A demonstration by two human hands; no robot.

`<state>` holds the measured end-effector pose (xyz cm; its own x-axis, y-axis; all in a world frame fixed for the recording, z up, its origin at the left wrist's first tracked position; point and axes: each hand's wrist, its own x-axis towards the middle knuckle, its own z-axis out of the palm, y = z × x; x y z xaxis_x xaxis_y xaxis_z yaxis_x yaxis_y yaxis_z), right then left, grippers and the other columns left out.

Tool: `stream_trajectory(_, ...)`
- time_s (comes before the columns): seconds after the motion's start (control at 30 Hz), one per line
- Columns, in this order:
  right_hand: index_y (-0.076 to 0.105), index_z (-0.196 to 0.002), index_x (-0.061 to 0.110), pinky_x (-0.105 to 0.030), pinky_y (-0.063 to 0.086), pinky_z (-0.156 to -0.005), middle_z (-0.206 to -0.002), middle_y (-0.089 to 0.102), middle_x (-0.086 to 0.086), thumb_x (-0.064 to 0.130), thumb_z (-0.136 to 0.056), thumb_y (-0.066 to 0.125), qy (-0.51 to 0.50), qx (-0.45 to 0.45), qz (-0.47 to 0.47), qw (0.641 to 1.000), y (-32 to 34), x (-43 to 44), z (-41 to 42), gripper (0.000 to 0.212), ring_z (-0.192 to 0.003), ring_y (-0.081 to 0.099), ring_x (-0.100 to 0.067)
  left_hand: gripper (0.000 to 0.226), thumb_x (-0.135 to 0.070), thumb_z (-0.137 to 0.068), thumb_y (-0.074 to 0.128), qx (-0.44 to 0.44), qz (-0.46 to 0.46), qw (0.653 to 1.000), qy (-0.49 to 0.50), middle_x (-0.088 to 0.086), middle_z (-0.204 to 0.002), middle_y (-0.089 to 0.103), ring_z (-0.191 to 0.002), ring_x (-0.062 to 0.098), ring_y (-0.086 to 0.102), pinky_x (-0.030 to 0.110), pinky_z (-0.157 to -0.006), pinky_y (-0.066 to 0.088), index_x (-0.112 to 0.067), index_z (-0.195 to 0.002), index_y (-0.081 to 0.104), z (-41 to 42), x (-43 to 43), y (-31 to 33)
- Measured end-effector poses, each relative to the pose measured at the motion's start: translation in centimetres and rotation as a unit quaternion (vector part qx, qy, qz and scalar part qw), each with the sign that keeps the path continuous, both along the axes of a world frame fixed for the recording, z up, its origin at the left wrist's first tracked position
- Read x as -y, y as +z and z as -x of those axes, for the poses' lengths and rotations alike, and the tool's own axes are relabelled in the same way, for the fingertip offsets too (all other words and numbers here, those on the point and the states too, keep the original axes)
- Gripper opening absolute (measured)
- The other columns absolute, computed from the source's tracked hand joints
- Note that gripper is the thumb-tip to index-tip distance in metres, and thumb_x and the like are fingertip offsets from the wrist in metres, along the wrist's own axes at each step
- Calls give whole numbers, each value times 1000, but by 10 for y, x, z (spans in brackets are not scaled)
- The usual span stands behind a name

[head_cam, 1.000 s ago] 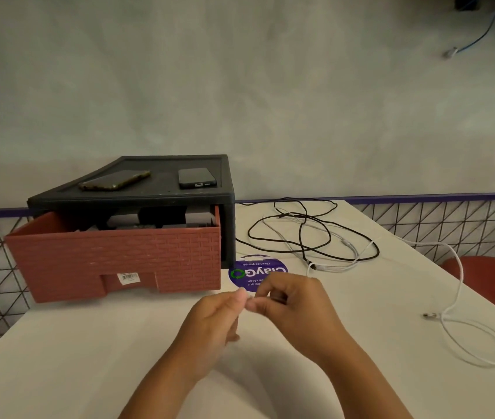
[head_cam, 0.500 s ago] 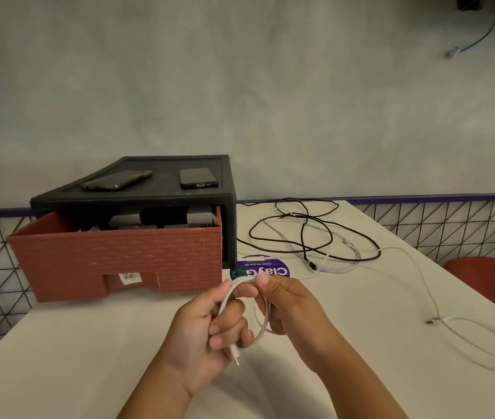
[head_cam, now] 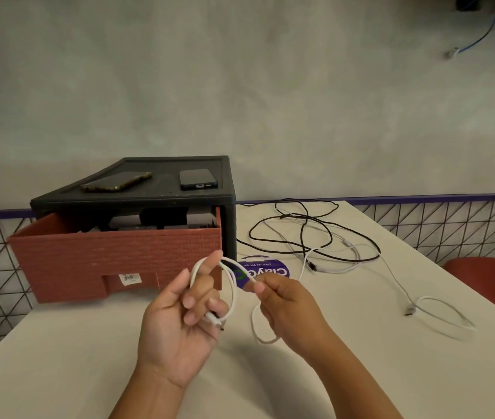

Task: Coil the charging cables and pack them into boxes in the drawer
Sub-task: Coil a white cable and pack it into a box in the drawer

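My left hand (head_cam: 179, 325) holds a loop of a white charging cable (head_cam: 233, 293), with the plug end lying across its curled fingers. My right hand (head_cam: 285, 303) pinches the same cable just to the right, and a slack loop hangs below it. The cable's far end (head_cam: 411, 309) trails across the white table to the right. A black cable (head_cam: 306, 234) lies tangled behind with another pale one. The red brick-patterned drawer (head_cam: 113, 261) stands pulled out of its black case (head_cam: 137, 198), and dark boxes (head_cam: 161, 220) show inside.
Two phones (head_cam: 116, 182) (head_cam: 198, 178) lie on top of the black case. A purple round sticker (head_cam: 266, 272) is on the white table (head_cam: 59, 358). A red chair (head_cam: 494, 282) stands at the right edge. A wire-mesh railing runs behind the table.
My hands have drawn apart while winding the white cable: a loop now sits over my left fingers. The cable's trailing part has slid leftward across the table.
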<state>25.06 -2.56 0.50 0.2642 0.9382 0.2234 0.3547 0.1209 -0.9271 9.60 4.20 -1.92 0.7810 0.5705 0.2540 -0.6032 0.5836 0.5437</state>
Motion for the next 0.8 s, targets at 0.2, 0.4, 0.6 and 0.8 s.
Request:
stream_trajectory(0.2,58,-114,15,-23,39,-60,-62,47,8,20,-98,40,43,196,83,976,-3,3,7,25,-51,41,-6,46,-21,-101,17,4,-25,991,129,9,-89,58,-77,17,56,27,-101,34,3,-140,13,4,-8,8)
stream_trajectory(0.4,47,-129,10,-30,42,-82,-113,59,-17,22,-98,35,140,301,187,925,4,11,22,35,-88,51,-24,77,-14,-40,87,-3,22,975,222,-3,-56,41,-41,6,39,28,-64,56,5,-111,64,-4,-6,17)
stream_trajectory(0.6,42,-135,12,-36,36,-101,-139,45,-12,27,-97,39,206,393,265,856,6,18,33,41,-125,43,-29,40,-8,-90,42,-95,-37,946,308,0,-54,46,-46,8,45,34,-84,52,-4,-129,46,-13,1,20)
stream_trajectory(0.8,65,-112,15,-17,37,-80,-102,66,7,22,-93,51,227,325,150,906,19,26,32,25,-95,56,-10,38,-16,-86,49,-321,-294,813,386,25,-113,59,-57,7,50,24,-68,42,-45,-74,70,-17,6,17)
